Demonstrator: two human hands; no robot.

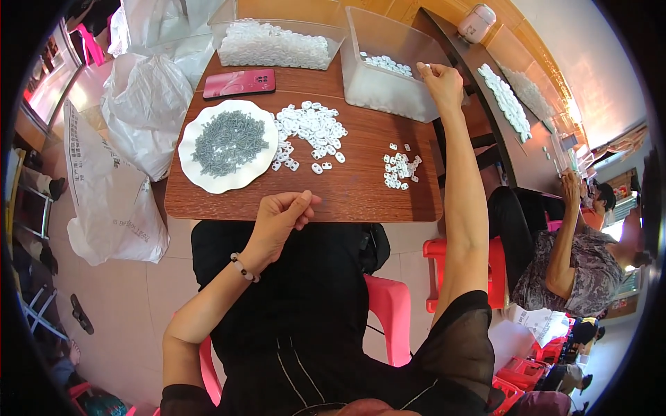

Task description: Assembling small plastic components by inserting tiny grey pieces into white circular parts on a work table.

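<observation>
At the far right, my right hand point(442, 84) reaches over the edge of a clear plastic bin point(385, 91), fingers pinched with a bit of white at their tips. Inside that bin lie white plastic pieces point(388, 64). My left hand point(279, 220) is closed at the table's near edge, thumb against the curled fingers; what it holds, if anything, is hidden. Beyond it spreads a pile of white oval two-holed pieces point(312, 128). Left of the pile, a wavy-rimmed white plate point(189, 152) carries many small grey pins point(231, 142). A smaller group of white pieces point(400, 168) lies to the right.
A second clear bin full of white pieces point(274, 47) and a pink phone point(239, 83) are at the table's back left. White sacks point(114, 201) stand on the left. Another person point(572, 260) sits at a dark table point(534, 163) on the right, near a red stool point(497, 274).
</observation>
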